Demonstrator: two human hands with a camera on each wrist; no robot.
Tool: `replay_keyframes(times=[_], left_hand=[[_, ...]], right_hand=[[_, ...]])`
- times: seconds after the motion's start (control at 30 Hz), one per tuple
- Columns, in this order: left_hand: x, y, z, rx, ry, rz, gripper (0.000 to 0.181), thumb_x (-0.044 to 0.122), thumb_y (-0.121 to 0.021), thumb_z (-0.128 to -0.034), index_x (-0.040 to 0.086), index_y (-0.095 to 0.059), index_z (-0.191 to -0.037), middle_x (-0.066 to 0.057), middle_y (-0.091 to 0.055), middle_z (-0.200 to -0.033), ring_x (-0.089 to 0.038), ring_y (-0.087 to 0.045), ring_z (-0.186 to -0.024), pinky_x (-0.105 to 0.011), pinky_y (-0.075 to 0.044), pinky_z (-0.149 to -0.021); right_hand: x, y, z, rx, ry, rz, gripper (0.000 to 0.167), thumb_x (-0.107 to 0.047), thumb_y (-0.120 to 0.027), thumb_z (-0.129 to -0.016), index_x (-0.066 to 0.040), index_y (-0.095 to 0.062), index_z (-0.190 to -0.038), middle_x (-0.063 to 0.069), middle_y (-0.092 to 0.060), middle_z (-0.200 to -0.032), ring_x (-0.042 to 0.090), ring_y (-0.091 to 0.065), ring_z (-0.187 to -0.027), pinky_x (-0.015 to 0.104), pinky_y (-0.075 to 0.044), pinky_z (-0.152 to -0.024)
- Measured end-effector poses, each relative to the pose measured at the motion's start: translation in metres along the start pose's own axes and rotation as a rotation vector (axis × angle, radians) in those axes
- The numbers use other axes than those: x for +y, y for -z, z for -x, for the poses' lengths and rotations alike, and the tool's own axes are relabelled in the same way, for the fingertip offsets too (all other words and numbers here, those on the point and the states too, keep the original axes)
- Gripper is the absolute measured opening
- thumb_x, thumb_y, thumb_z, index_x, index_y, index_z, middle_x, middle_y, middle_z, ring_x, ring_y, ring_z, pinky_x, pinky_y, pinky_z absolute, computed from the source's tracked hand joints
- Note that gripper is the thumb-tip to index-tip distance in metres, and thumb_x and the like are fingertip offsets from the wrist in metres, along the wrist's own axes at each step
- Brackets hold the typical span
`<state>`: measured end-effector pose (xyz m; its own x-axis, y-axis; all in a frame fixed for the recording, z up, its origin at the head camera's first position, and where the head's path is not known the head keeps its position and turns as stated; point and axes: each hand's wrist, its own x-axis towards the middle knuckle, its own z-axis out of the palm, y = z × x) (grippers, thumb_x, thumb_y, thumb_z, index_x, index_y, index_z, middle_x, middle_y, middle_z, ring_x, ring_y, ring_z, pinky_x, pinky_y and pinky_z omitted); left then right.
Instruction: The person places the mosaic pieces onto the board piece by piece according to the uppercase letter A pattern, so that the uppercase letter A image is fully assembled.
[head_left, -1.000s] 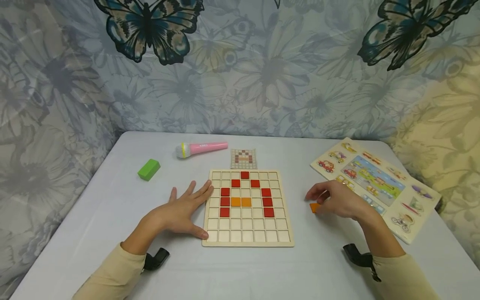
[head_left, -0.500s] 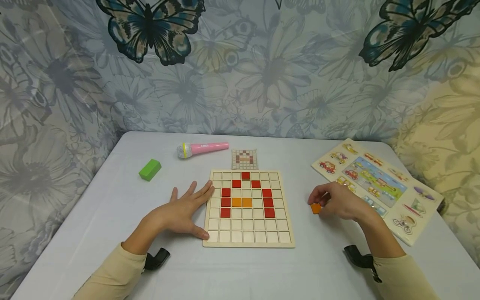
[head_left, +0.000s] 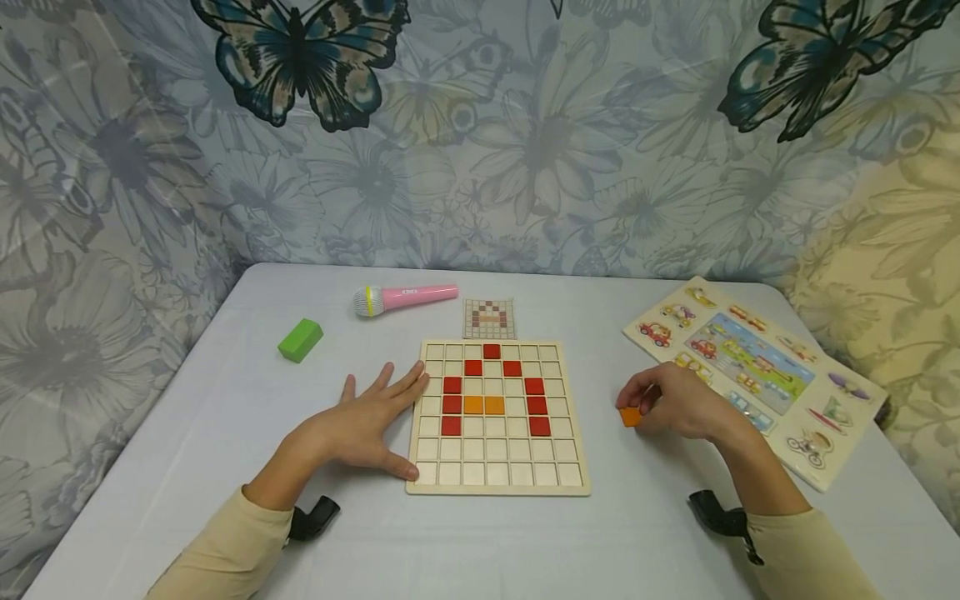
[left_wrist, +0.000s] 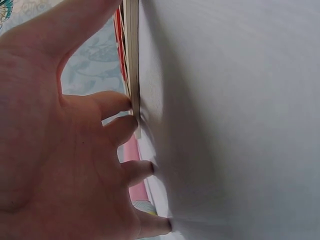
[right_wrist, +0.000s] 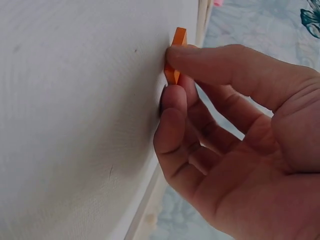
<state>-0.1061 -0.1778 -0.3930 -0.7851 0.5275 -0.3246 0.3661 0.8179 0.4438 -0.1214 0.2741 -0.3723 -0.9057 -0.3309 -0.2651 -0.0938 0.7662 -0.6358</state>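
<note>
A wooden grid board (head_left: 497, 475) lies in the middle of the table, with several red tiles (head_left: 537, 405) and two orange tiles (head_left: 473, 405) set in its squares. Fingers spread, my left hand (head_left: 367, 425) touches the board's left edge; in the left wrist view the fingertips (left_wrist: 120, 101) meet its side. To the right of the board, my right hand (head_left: 678, 402) pinches a loose orange tile (right_wrist: 178, 42) between thumb and fingers, close to the tabletop. Part of that tile is hidden behind the thumb.
Behind the board lies a small pattern card (head_left: 489, 319), with a pink toy microphone (head_left: 416, 296) left of it. A green block (head_left: 300, 340) sits at the left. A picture puzzle board (head_left: 750, 358) lies at the right, partly under my right hand.
The orange tile in my right fingers has tilted, and more of it shows now than a second ago. My left hand has stayed on the board's edge.
</note>
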Motion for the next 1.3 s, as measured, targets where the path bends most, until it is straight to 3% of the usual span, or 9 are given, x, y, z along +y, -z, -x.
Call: replay_keyframes(times=[0.2, 0.7, 1.3], left_hand=[[0.000, 0.000, 0.000, 0.006, 0.006, -0.016, 0.131, 0.062, -0.089, -0.0704, 0.017, -0.015, -0.169, 0.003, -0.001, -0.177, -0.043, 0.001, -0.162, -0.084, 0.004, -0.114], [0.003, -0.001, 0.000, 0.010, 0.010, -0.043, 0.132, 0.065, -0.088, -0.0697, 0.017, -0.016, -0.169, 0.004, -0.003, -0.178, -0.043, -0.003, -0.162, -0.085, 0.000, -0.113], [0.001, 0.000, 0.001, 0.017, -0.003, -0.028, 0.132, 0.066, -0.087, -0.0697, 0.016, -0.016, -0.169, 0.002, -0.003, -0.178, -0.044, -0.003, -0.162, -0.086, 0.001, -0.112]], right_hand=[[0.001, -0.001, -0.001, 0.025, 0.024, 0.016, 0.028, 0.005, -0.085, -0.071, -0.003, -0.078, -0.097, 0.005, -0.071, -0.088, 0.018, -0.059, -0.077, 0.025, -0.051, -0.064], [-0.005, -0.006, -0.003, 0.046, -0.061, -0.008, 0.027, 0.002, -0.085, -0.074, -0.005, -0.080, -0.100, 0.006, -0.073, -0.094, 0.020, -0.062, -0.082, 0.028, -0.054, -0.068], [-0.015, -0.013, -0.007, 0.060, -0.037, -0.055, 0.028, 0.000, -0.087, -0.075, -0.006, -0.081, -0.102, 0.005, -0.076, -0.096, 0.020, -0.064, -0.083, 0.027, -0.055, -0.069]])
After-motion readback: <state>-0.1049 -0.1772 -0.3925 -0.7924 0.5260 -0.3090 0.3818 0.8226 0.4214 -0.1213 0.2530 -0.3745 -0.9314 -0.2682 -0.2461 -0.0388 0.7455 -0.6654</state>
